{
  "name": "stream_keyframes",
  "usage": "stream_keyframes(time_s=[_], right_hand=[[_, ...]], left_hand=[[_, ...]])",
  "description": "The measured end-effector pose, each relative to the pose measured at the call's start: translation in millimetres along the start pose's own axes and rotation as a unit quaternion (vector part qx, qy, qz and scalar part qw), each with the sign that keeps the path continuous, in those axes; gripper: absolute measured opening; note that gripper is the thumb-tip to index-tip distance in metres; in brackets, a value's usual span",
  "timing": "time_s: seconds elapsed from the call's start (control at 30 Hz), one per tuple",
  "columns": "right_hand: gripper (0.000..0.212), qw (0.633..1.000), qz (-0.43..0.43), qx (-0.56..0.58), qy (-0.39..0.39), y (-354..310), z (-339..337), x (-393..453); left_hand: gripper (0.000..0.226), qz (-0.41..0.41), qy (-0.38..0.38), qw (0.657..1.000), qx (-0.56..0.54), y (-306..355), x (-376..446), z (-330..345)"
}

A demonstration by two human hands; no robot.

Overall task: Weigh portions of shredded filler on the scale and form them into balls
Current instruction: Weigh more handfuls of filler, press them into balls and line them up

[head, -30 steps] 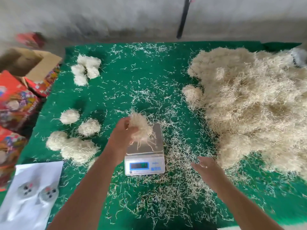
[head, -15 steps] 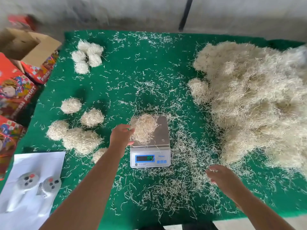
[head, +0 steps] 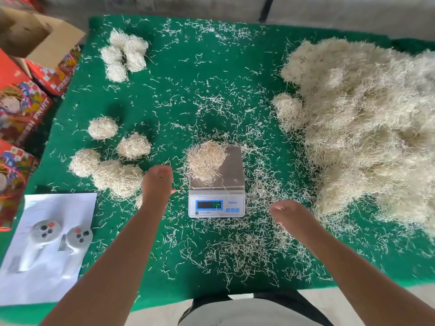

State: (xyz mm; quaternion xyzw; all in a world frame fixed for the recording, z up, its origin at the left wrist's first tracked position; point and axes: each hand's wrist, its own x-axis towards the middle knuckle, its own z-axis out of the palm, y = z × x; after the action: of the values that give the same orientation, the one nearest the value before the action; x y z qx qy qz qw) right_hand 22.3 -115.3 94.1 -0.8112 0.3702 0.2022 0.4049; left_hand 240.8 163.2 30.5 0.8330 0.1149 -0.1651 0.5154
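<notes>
A clump of filler [head: 206, 161] sits on the scale [head: 217, 182], with the left hand [head: 157, 182] just left and the right hand [head: 288, 214] just right of it, fingers loosely curled, holding nothing.

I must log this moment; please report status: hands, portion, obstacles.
Left hand and right hand hold nothing. Portion sits on scale, hanging over its left edge. Nothing blocks the scale.
</notes>
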Motion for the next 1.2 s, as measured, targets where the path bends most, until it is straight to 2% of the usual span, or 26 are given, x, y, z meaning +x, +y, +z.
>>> stream_keyframes(time_s=[0.37,0.53,0.7,0.83,0.93,1.03,1.13,1.2], right_hand=[[0.037,1.000,0.005,-0.023,-0.003,4,0,-4],[0.035,1.000,0.026,0.000,-0.006,19,-3,-6],[0.035,0.999,0.031,-0.010,-0.008,40,-9,-7],[0.030,0.998,0.038,-0.043,-0.011,63,-12,-1],[0.011,0.998,0.070,0.003,0.004,77,-14,2],[0.007,0.997,0.077,0.001,0.010,91,-14,1],[0.011,0.997,0.067,-0.046,-0.015,102,-13,-2],[0.019,0.996,0.070,-0.047,-0.018,108,-16,-2]], left_hand=[[0.018,-0.009,0.007,1.000,0.012,-1,-11,0],[0.021,0.040,0.028,0.998,0.029,3,-8,7],[0.063,0.034,0.038,0.999,-0.003,16,2,14],[0.089,0.110,-0.002,0.993,0.043,24,9,29],[0.107,0.188,-0.081,0.967,0.148,30,18,50],[0.114,0.247,-0.128,0.926,0.254,38,28,79],[0.102,0.301,-0.134,0.868,0.372,37,35,110],[0.085,0.337,-0.124,0.831,0.425,28,34,124]])
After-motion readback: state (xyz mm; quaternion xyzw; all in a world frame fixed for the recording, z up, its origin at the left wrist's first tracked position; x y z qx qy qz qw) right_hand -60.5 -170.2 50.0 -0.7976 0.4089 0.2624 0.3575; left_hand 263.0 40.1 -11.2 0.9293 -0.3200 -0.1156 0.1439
